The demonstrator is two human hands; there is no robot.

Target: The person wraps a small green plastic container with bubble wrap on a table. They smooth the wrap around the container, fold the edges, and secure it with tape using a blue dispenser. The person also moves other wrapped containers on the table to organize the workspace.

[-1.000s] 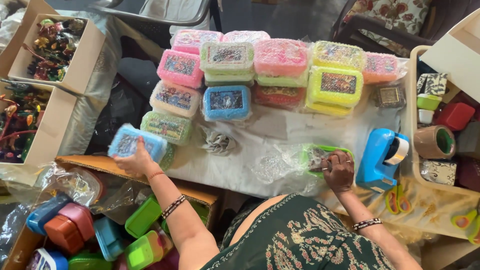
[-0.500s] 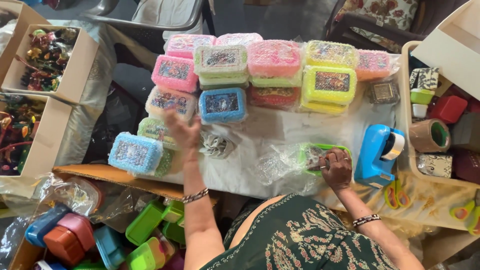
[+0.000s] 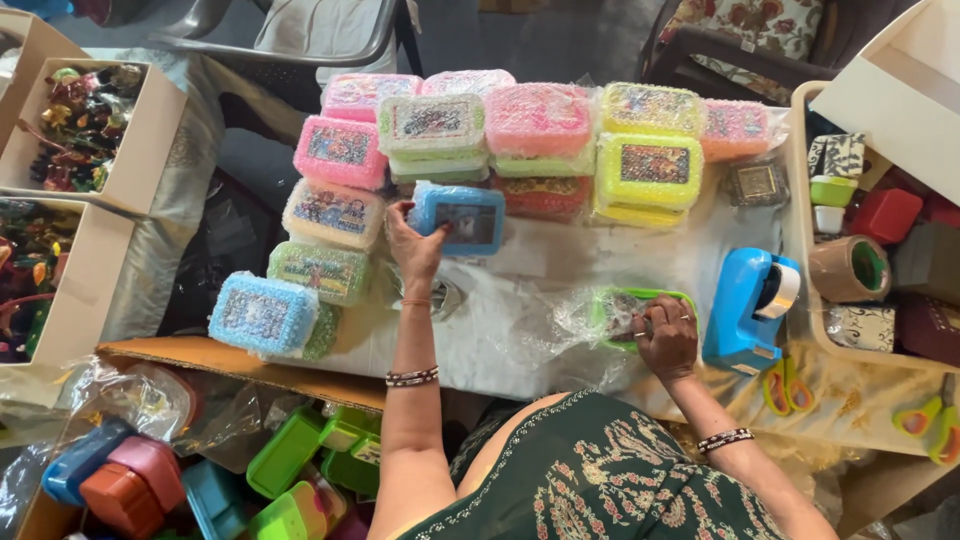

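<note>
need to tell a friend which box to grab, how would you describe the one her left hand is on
Start at the white table and the heap of bubble-wrapped boxes along its far side. The left hand grips a blue box at the front of that heap. It is the only bright blue one there; another, paler blue box sits apart at the table's left corner.

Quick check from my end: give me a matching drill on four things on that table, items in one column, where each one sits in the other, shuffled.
Items:
1. blue wrapped box
2. green box
3. tape dispenser
4. light blue wrapped box

Places:
a. under the right hand
b. near the table's left edge
c. right of the green box
d. in the left hand

Pairs: 1-d, 2-a, 3-c, 4-b
</note>
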